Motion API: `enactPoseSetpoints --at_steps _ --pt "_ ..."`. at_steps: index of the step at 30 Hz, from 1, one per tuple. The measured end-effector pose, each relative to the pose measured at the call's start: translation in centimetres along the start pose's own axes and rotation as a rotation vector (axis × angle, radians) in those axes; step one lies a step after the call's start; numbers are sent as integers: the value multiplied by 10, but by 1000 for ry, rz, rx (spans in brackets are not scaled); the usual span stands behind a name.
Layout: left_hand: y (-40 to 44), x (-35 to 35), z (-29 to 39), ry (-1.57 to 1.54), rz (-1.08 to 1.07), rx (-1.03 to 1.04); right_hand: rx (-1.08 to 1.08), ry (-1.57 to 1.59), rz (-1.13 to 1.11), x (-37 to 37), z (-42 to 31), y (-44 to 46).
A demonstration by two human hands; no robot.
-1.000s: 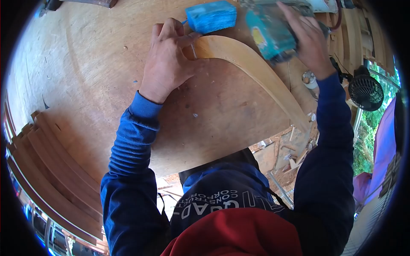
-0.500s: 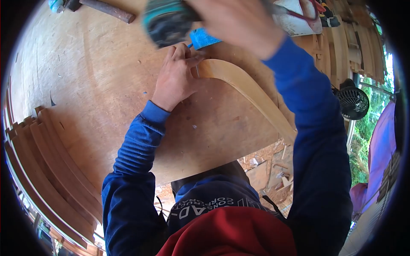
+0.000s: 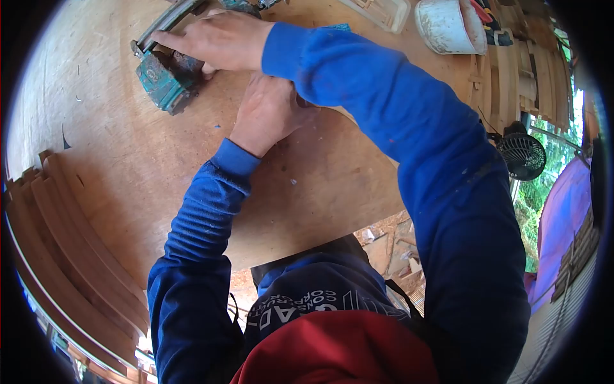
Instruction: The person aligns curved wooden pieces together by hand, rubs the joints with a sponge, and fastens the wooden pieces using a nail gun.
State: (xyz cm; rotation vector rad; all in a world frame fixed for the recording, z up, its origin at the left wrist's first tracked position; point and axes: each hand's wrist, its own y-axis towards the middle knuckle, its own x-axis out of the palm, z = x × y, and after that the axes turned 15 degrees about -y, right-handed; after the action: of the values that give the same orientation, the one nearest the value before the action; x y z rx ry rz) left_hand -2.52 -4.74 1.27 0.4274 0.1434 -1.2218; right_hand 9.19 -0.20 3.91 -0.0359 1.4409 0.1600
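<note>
The right hand [image 3: 224, 40] curled around a teal, metal-railed power tool [image 3: 161, 82] toward the wooden desk's [image 3: 128, 157] far left, apparently to control its weight, as the left hand [image 3: 265, 114], fingers hidden and grip unclear, lay beside a curved pale wooden piece [image 3: 348, 116].

Teal tool [image 3: 167, 80]: upper end cut off by top of frame; grip partly hidden under right hand [image 3: 224, 41]. Left hand [image 3: 268, 115]: fingertips hidden behind right hand and wrist, hold unreadable. Curved wooden piece [image 3: 343, 111]: mostly covered by right sleeve [image 3: 384, 83], sliver visible toward worktop's [image 3: 320, 185] near edge. Blue block [image 3: 340, 27]: largely behind same sleeve. Clear tray [image 3: 396, 16]: cropped at top. Floor scraps: too small to identify.
</note>
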Motion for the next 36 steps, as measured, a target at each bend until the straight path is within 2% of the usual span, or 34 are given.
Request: enactPoseSetpoints --at_steps 3,4,5,7,9,12,16,19,36 --pt "3 -2 2 -20 -139 -154 132 205 205 -26 4 -37" --pt "4 -3 1 -39 -168 -206 237 264 231 -39 6 -62" --pt "5 -2 0 25 -144 -153 341 322 258 -53 8 -92" --pt "6 1 -3 154 -101 -48 560 459 219 -73 4 -155" --pt "8 -4 4 94 -123 -65 700 356 143 -62 -5 -214" --pt "11 -7 -1 -71 -209 -127 856 420 -63 -49 -23 -258" --pt "16 -20 -21 -414 -314 -149 849 402 -15 -28 -32 -270" --pt "15 -18 -30 -561 -336 -161 828 390 7 -23 -31 -269" --pt "14 -14 -30 -516 -301 -175 773 401 54 -24 -27 -268"
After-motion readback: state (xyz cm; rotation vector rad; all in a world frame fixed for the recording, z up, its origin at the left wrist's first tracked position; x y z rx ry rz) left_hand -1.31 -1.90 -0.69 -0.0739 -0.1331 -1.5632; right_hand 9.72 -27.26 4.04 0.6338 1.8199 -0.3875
